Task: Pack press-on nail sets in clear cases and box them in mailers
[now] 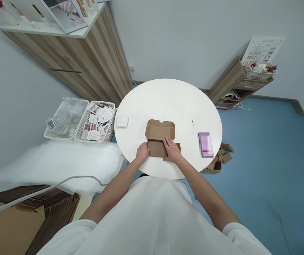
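A brown cardboard box [159, 131], partly folded, lies with its lid open on the round white table [168, 99]. At the box's near left side, my left hand [142, 152] is closed with its fingers gripping the wall there. My right hand [172, 150] rests on the right part of the box's base, fingers stretched out over the cardboard. A side flap sticks out just right of that hand. To the right lies a purple package [206, 145], its surface blurred. A small white packet [122, 122] sits near the table's left edge.
Left of the table stand a white basket of cards [114, 113] and a tray with clear plastic bags [71, 115]. White sheets [88, 159] and a stack of flat cardboard [13, 223] are nearer me. Folded boxes [217, 163] lie below the table's right edge.
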A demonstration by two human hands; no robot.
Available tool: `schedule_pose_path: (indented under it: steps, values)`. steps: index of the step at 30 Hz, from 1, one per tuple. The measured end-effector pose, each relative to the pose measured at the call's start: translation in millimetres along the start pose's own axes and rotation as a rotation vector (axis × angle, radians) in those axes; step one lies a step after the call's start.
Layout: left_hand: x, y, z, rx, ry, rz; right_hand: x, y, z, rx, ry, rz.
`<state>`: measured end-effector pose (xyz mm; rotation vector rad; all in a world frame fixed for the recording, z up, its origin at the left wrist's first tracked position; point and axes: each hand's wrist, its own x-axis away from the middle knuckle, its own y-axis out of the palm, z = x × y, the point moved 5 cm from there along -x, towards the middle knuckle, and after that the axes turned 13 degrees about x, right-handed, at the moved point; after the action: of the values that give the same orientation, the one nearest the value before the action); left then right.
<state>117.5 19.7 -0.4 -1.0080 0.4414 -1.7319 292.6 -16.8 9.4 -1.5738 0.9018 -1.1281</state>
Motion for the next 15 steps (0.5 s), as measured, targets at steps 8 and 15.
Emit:
schedule_pose_path:
  steps: [8, 15]
  values:
    - [24, 10, 27, 0.131, 0.199, -0.03, 8, -3, 30, 0.015, -0.021, 0.008]
    - [6, 10, 46, -0.078, 0.123, -0.208, 9, -3, 35, -0.05, -0.107, 0.025]
